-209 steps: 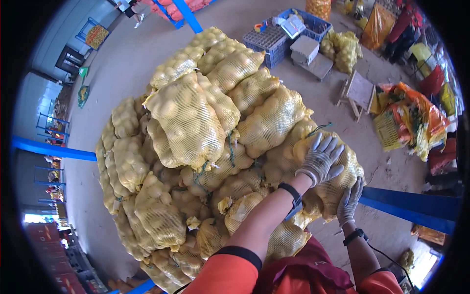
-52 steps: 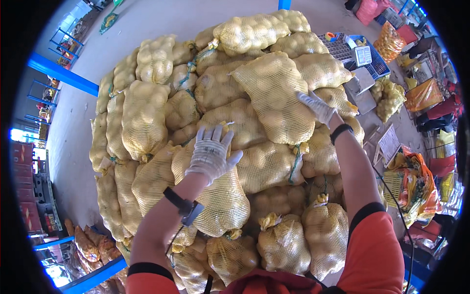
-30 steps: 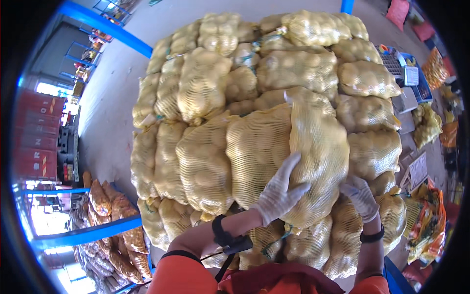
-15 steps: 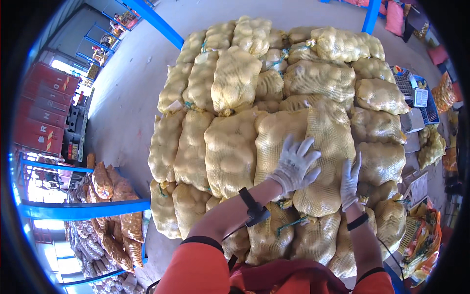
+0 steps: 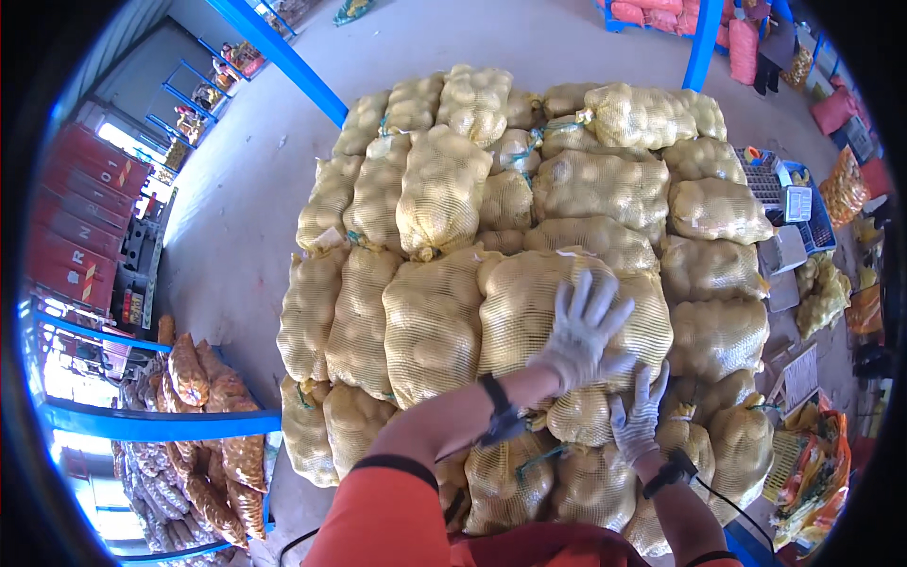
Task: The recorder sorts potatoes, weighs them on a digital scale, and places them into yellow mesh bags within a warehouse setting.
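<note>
My gloved left hand (image 5: 586, 333) lies with fingers spread on a plump yellow mesh sack (image 5: 650, 314) of round pale produce that looks like potatoes. At the near right side of this sack is my gloved right hand (image 5: 639, 418), fingers stretched upward and apart, seemingly resting against the mesh. Neither hand grasps anything. Left of them lies another full mesh sack (image 5: 515, 307), partly behind my left hand and forearm. Below my wrists, a sack (image 5: 510, 482) with a green tie shows its gathered mouth.
More filled sacks (image 5: 439, 194) form a wide stack between blue posts (image 5: 283, 61). To the right stand a blue crate (image 5: 820, 222), a small scale (image 5: 796, 203) and a heap of coloured bags (image 5: 812, 463). Orange-brown sacks (image 5: 222, 406) are piled left, beyond a blue rail (image 5: 161, 422).
My right hand has come left and nearer, from the sack's right flank to its near end. The left hand has slid slightly right, still spread. The whole view has shifted, with the stack lower in it.
</note>
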Demonstrator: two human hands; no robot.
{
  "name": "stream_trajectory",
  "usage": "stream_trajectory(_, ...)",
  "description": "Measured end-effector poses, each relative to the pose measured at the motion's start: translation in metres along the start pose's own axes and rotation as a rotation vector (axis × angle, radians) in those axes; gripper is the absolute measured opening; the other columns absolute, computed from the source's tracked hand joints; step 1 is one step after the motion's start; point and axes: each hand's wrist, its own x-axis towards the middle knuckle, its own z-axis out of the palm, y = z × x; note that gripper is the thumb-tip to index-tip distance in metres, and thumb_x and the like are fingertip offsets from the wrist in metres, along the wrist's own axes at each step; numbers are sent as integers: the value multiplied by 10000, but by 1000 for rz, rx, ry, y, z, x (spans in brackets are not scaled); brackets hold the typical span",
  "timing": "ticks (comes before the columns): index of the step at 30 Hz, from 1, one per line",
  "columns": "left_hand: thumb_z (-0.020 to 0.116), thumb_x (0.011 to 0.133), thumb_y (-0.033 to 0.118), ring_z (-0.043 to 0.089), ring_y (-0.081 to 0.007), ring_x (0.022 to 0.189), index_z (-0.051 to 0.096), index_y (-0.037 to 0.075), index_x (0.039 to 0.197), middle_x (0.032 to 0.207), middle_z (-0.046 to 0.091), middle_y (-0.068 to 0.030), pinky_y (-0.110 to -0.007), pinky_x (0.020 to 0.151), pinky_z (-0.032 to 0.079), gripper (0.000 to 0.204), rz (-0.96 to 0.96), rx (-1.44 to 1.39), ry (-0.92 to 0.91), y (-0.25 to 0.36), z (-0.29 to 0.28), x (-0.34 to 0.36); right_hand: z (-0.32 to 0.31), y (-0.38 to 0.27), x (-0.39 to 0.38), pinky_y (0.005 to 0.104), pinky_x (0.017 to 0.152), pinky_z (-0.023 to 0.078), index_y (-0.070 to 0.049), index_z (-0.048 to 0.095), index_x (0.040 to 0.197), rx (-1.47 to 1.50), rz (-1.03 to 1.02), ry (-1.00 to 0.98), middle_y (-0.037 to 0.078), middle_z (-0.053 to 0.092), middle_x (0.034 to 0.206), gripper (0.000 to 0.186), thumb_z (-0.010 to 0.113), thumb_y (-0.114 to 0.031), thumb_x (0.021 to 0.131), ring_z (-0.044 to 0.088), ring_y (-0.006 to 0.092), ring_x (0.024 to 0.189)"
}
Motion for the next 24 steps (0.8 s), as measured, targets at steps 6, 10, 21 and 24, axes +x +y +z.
stream_trajectory(6,421,809,715,75,-405,1417,263,157,1469,1543,146,-145,-612,1106,4,878,-119,159,-238,-19,-19,15,6,-34,23,505,1066,301,-167,353,1402,-259,74,-11,343,156,1440,705,687,-232,784,263,521,1294)
stream_trajectory(10,388,843,683,88,-356,1428,228,126,1482,1543,143,-168,-599,1109,-15,863,-169,334,-230,-2,-7,4,-7,-51,21,597,1054,253,-222,279,1453,-308,357,-312,332,162,1453,719,616,-376,837,210,483,1349)
stream_trajectory(21,448,851,618,211,-328,1402,440,92,1370,1511,242,-177,-513,1116,173,739,64,66,-733,100,-67,-142,-158,-118,-248,360,979,393,-26,547,1214,343,438,-106,161,555,1181,352,577,-171,894,508,276,1133)
stream_trajectory(24,464,861,618,420,-323,1286,448,62,1346,1376,458,-191,-414,1085,296,738,-88,-390,-764,130,-86,-173,-194,-112,-328,287,924,422,-23,566,1226,638,861,-58,98,624,1071,375,582,-230,914,545,159,1041)
